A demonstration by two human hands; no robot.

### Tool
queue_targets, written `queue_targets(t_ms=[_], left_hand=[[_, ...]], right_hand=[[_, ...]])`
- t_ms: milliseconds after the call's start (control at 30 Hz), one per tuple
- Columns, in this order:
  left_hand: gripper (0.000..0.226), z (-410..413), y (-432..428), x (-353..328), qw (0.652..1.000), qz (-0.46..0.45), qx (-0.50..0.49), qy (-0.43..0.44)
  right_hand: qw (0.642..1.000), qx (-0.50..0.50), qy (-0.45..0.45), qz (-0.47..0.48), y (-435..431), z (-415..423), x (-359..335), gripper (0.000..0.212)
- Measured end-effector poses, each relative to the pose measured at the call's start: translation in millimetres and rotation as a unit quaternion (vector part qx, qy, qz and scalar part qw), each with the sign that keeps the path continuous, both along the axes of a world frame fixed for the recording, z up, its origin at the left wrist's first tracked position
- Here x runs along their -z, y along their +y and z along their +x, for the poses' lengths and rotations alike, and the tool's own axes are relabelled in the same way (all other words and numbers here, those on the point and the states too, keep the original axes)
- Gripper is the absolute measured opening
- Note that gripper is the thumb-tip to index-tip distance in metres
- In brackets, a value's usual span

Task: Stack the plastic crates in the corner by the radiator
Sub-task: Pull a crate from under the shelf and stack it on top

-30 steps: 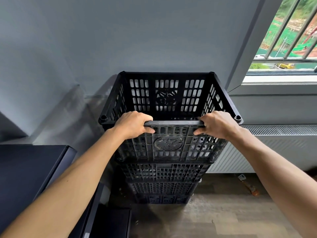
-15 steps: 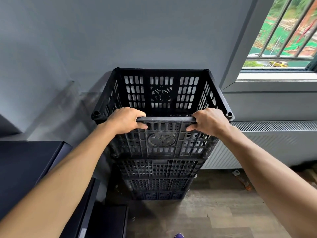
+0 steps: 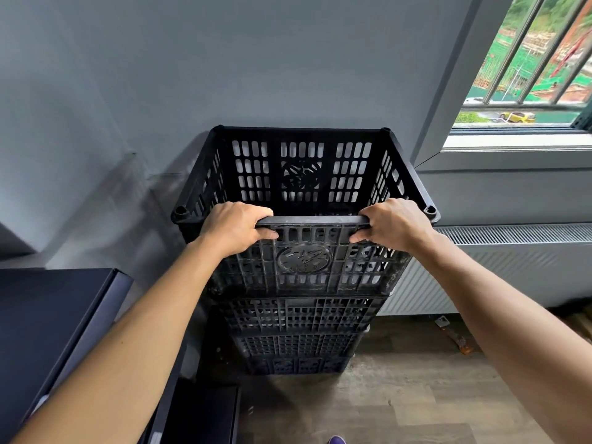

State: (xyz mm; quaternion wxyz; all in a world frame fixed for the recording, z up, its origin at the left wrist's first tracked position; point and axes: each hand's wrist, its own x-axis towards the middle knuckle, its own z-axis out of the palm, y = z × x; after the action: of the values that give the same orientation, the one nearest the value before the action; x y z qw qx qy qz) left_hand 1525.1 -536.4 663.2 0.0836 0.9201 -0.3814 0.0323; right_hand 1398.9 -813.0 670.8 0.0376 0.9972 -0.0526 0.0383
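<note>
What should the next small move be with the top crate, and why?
Probably loosen both hands and let go of the rim. The left hand and right hand grip the near rim of the top crate, whose base appears to rest level on the lower crates, close to the wall beside the radiator. Nothing looks left to shift.

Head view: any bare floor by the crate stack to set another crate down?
Free: wood floor before the crate stack, right of the dark cabinet. Crowded: scrap below the radiator; left hand and right hand grip the top crate.
</note>
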Motion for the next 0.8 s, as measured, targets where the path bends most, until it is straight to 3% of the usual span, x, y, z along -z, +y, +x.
queue_targets(t_ms=[167,367,800], left_hand=[[0.035,0.4,-3.3,3.6,1.000,-0.001,0.004,-0.020],[0.041,0.5,-2.8,4.3,1.000,-0.011,0.000,-0.016],[0.045,-3.6,0.0,4.2,0.999,-0.004,-0.028,0.022]], right_hand=[[1.000,-0.012,-0.006,-0.003,-5.6,3.1,0.0,0.070],[1.000,0.003,-0.005,0.009,-2.3,1.0,-0.3,0.054],[1.000,0.014,-0.007,0.003,3.9,-7.1,4.4,0.056]])
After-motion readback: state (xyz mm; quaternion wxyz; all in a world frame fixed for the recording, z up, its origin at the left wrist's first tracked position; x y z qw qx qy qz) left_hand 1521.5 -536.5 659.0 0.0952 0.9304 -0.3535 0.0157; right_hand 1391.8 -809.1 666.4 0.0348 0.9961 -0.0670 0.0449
